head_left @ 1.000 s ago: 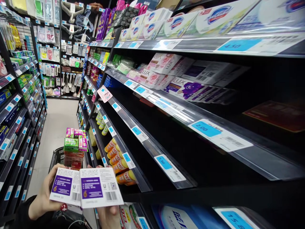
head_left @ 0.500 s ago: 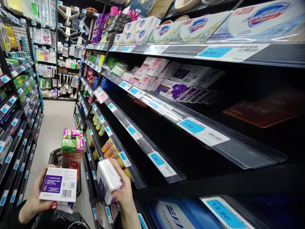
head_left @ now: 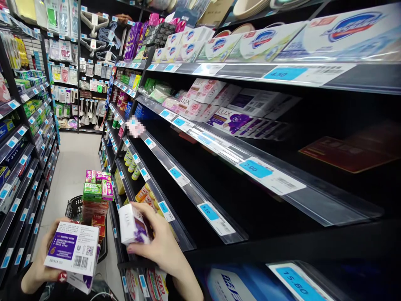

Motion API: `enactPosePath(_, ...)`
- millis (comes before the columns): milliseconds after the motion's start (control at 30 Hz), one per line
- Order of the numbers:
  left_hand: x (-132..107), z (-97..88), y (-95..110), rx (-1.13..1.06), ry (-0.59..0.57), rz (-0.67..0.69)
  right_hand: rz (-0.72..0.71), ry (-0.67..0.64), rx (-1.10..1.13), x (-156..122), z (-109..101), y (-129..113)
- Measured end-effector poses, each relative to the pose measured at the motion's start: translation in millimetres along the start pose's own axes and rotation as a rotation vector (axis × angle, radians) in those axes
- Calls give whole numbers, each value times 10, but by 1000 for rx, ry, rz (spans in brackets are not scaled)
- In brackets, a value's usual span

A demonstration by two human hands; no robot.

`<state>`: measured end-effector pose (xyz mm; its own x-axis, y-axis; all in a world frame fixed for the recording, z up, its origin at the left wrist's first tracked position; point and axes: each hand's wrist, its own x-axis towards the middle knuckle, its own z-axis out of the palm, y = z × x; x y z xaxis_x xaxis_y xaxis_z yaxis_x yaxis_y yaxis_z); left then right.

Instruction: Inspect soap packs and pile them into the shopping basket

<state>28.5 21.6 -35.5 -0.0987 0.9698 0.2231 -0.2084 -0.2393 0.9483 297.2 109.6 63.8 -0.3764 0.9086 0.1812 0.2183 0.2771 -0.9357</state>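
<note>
My left hand is closed around white and purple soap boxes, the upper one showing its barcode side and at least one more lying beneath it. To the right, my right hand grips a single white and purple LUX soap box, its end panel turned toward me. The two hands are apart at about the same height. Beyond them on the floor stands a black basket, partly hidden by my left hand and its boxes. Green, pink and red soap packs are piled in it.
A price-tagged shelf rack runs along the right, with purple LUX boxes, pink LUX boxes and large white soap packs. Another rack lines the left of the aisle. Hangers hang at the far end.
My right hand has moved a little left and turned its soap box, so the LUX end now shows. My left hand has shifted slightly left and tilted its boxes.
</note>
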Motion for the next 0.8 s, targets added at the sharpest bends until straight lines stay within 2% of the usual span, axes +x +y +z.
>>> enactPosePath(100, 4, -26, -5, 18, 7, -8, 138, 120, 564, -15, 102, 202)
enactPosePath(200, -2, -21, -28, 24, 11, -2, 202, 166, 848, -34, 241, 410)
enactPosePath(300, -1, 4, -36, 20, 5, -9, 200, 204, 943, -49, 370, 502)
enactPosePath(433, 10, 35, 5, 48, 5, -18, 209, 253, 987, -42, 475, 463)
enactPosePath(567, 4, 43, 26, 57, 28, -27, 202, 488, 1003, 21, 525, 478)
enactPosePath(633, -3, 37, 17, 34, 39, -34, 260, 575, 1070, 71, 537, 525)
enactPosePath(700, -9, 25, 2, 7, 48, -47, 357, 569, 1160, 116, 538, 571)
enactPosePath(800, -16, 9, -17, 0, 71, -63, 488, 434, 1246, 139, 528, 607)
